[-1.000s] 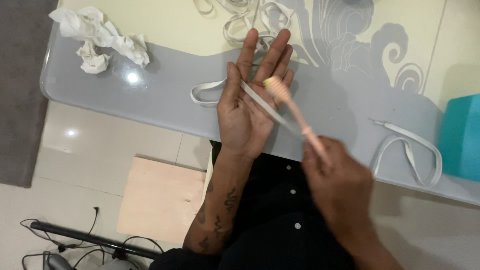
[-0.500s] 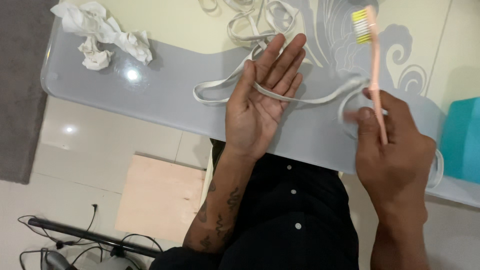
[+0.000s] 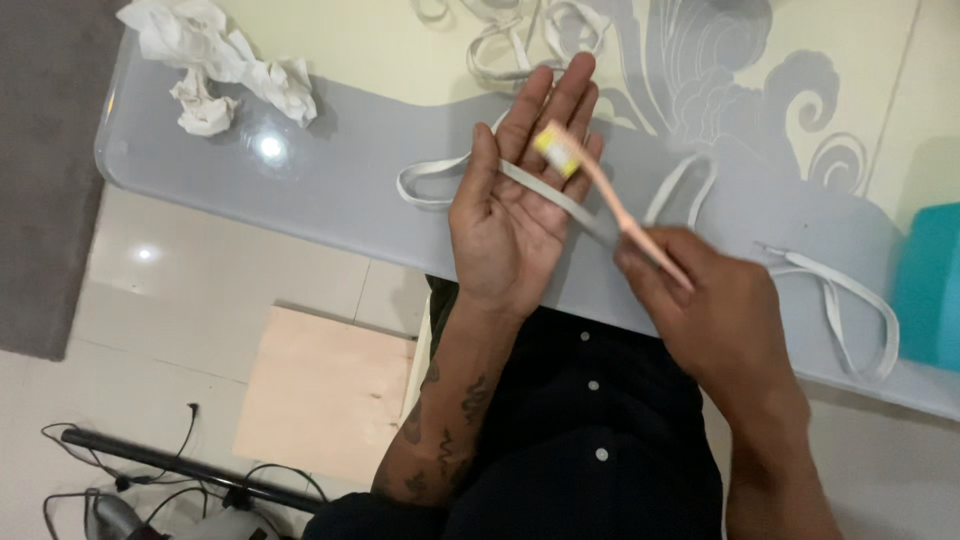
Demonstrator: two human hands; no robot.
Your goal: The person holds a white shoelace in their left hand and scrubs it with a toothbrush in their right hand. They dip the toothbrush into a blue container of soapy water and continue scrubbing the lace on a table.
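My left hand (image 3: 515, 205) is held flat, palm up, fingers straight, over the edge of a glass table (image 3: 330, 190). A white shoelace (image 3: 440, 172) runs across the palm and fingers and loops onto the table. My right hand (image 3: 715, 315) grips the peach handle of a toothbrush (image 3: 610, 205). Its yellow and white head rests on the lace at my left fingers.
Crumpled white tissues (image 3: 215, 65) lie at the table's far left corner. More white laces (image 3: 530, 35) sit further back, and another lace (image 3: 850, 305) lies on the right beside a teal box (image 3: 930, 290). A wooden board (image 3: 325, 390) and black cables (image 3: 150, 470) are on the tiled floor.
The toothbrush was on the lace, was lifted up and to the right half a second ago, and is now back down on the lace across my left fingers.
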